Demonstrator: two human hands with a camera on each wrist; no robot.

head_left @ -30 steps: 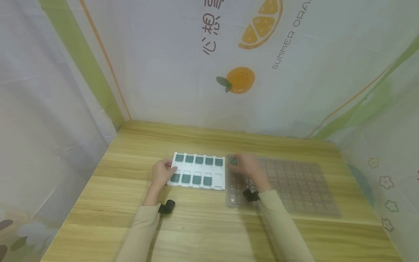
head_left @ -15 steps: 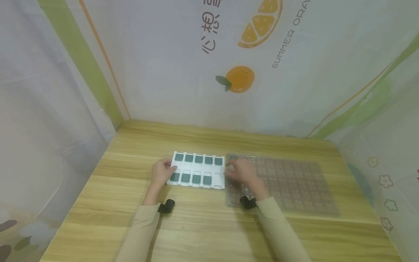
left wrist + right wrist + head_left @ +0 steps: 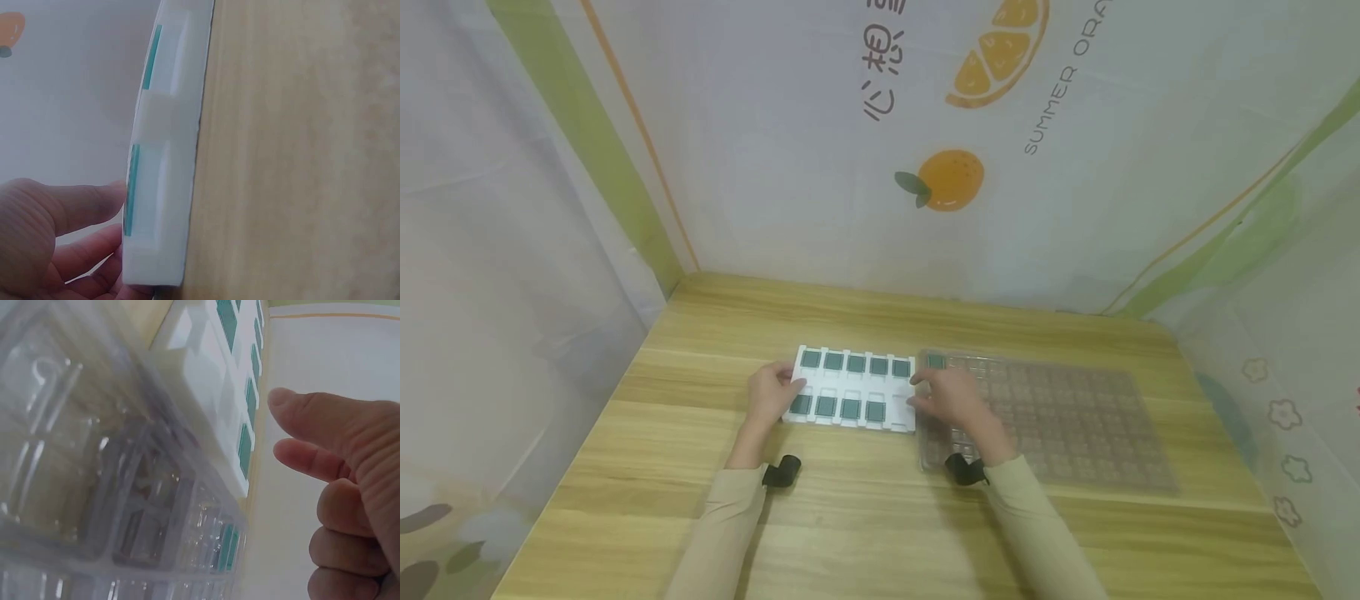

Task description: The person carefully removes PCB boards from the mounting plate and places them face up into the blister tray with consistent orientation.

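My left hand [image 3: 770, 393] grips the left end of a white plastic tray [image 3: 857, 387], its thumb on top and the other fingers at the edge; the left wrist view shows this end from the side. Several square green chips [image 3: 850, 409] sit in the tray's two rows of slots, and the near-right slot is bare. Right of it lies a clear compartment tray [image 3: 1075, 425]. One green piece [image 3: 936, 361] rests in its far-left compartment. My right hand [image 3: 957, 398] hovers at the white tray's right end, thumb and index finger apart with nothing between them.
Both trays lie side by side on a wood-grain table [image 3: 850, 517], a narrow gap between them. White cloth [image 3: 790, 167] with printed oranges hangs behind the table's far edge and along both sides. A black wrist mount [image 3: 964, 469] sits by each sleeve.
My right hand has left the green piece in the clear tray's far-left compartment and moved left and nearer, to the white tray's right end. The left hand keeps its grip in place.
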